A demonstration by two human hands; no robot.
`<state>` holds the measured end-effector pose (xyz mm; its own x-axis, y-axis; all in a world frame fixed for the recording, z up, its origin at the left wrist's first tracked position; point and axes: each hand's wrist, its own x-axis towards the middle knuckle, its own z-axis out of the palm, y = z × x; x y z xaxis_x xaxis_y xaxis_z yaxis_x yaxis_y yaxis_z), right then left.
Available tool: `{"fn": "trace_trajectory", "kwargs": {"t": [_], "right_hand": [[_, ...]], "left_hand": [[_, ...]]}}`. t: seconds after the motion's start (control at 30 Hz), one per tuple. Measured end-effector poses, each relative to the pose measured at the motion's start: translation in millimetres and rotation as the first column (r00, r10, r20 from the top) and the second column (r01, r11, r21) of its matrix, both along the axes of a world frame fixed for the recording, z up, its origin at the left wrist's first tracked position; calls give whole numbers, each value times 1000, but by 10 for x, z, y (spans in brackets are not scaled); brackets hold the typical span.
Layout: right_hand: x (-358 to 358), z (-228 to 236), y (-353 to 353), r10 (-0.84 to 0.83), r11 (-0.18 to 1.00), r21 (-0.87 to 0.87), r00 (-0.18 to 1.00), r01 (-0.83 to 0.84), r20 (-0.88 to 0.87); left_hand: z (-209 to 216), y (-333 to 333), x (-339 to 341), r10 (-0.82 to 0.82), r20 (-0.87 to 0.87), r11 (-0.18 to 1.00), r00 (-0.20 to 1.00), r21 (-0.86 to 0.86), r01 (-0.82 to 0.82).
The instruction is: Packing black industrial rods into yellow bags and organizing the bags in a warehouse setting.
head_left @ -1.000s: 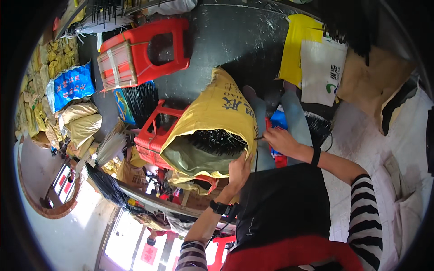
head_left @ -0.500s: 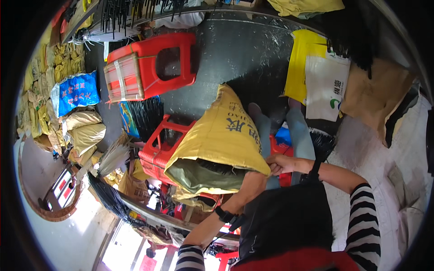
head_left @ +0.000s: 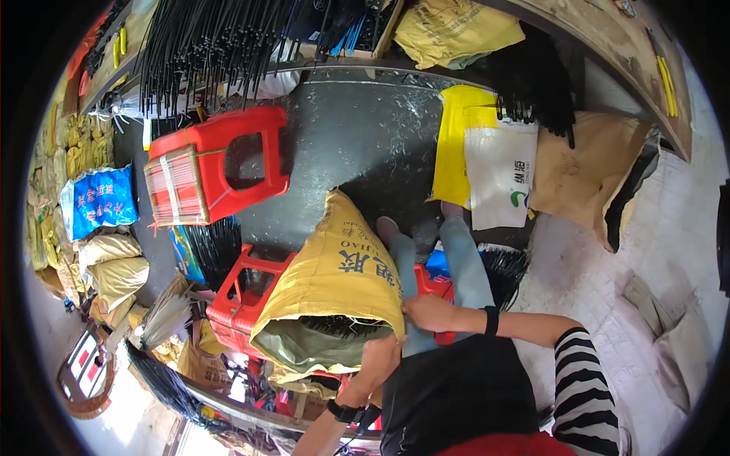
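A yellow woven sack (head_left: pixel 334 266) with dark print lies on its side in front of my legs. Its wide mouth faces me and shows a greenish-grey inner side, with dark bristly ends deeper inside. My left hand (head_left: pixel 379 359) is closed around the near right part of the rim, its fingers partly hidden by the mouth. At the sack's right edge, close to my knee, my right hand (head_left: pixel 427 311) is closed on the yellow fabric.
Red plastic stools stand at the left, one bearing a strapped bundle (head_left: pixel 176 186). Black rods (head_left: pixel 213 53) hang over the far bench edge. White and yellow bags (head_left: pixel 498 175) and a brown paper sack (head_left: pixel 582 159) lie at the right. A blue bag (head_left: pixel 103 201) rests far left.
The view has tilted up, bringing more of the far bench into sight. Both hands keep their hold on the sack's rim, and its mouth now shows more of the dark bristly contents.
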<state>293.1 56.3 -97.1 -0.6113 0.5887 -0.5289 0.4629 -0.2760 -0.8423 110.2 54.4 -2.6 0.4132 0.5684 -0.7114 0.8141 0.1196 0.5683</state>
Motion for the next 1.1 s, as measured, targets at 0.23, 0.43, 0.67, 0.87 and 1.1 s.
{"fn": "trace_trajectory", "kwargs": {"t": [0.23, 0.43, 0.67, 0.87, 1.1], "right_hand": [[-98, 151, -91, 6, 1000, -13, 990, -4, 140], [183, -151, -207, 83, 988, -135, 995, -77, 46], [244, -201, -53, 252, 902, 373, 967, -218, -43], [883, 1083, -106, 20, 807, -578, 973, 120, 230], [-705, 2027, 1035, 422, 865, 321, 905, -386, -48]], "left_hand": [[69, 43, 141, -37, -1, 999, 999, 20, 37], [-55, -65, 176, -179, -26, 981, 983, 74, 181], [87, -8, 112, 92, -3, 981, 996, 173, -91], [40, -311, -48, 301, -32, 933, 953, 217, -287], [-119, -708, -249, 752, 173, 648, 636, -22, -761]]}}
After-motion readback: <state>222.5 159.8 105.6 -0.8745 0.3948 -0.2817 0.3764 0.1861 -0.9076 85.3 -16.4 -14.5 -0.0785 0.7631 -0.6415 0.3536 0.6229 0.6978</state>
